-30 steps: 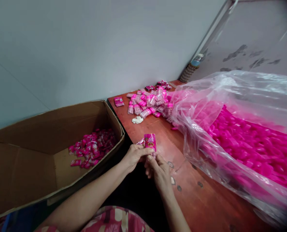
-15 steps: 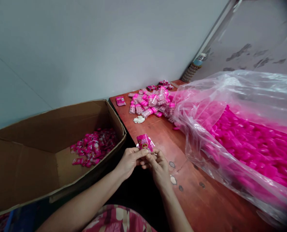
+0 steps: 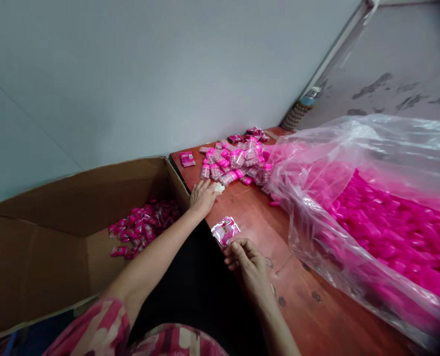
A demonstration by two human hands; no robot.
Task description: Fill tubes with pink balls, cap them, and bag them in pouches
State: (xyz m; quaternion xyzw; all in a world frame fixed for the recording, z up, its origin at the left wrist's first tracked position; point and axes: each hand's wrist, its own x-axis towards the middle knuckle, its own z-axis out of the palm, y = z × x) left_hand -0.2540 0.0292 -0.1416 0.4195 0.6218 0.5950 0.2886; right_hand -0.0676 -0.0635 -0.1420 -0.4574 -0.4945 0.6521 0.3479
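Observation:
My right hand (image 3: 250,262) pinches the lower corner of a shiny pink printed wrapper (image 3: 225,230) between thumb and fingers, over the edge of the reddish wooden table (image 3: 264,222). My left hand (image 3: 202,198) reaches out to the table's left side, fingers stretched forward and apart. Its fingertips are beside a small crumpled white wad (image 3: 219,187), seeming to touch it. Just beyond lies a heap of small clear bottles (image 3: 237,159) with pink caps and small pale pink balls inside. A pink packet (image 3: 187,158) lies by the table's far left corner.
On the left stands an open cardboard box (image 3: 38,267) with many pink wrapped bottles (image 3: 144,225) inside. A large clear plastic bag (image 3: 297,207) full of bright pink caps (image 3: 383,227) covers the table's right. A patterned bottle (image 3: 299,110) leans in the back corner. More pink packets (image 3: 255,132) lie behind the heap.
My left hand has let go of the pink wrapper and moved forward to the white wad. My right hand keeps the wrapper, now turned flatter and held a little lower.

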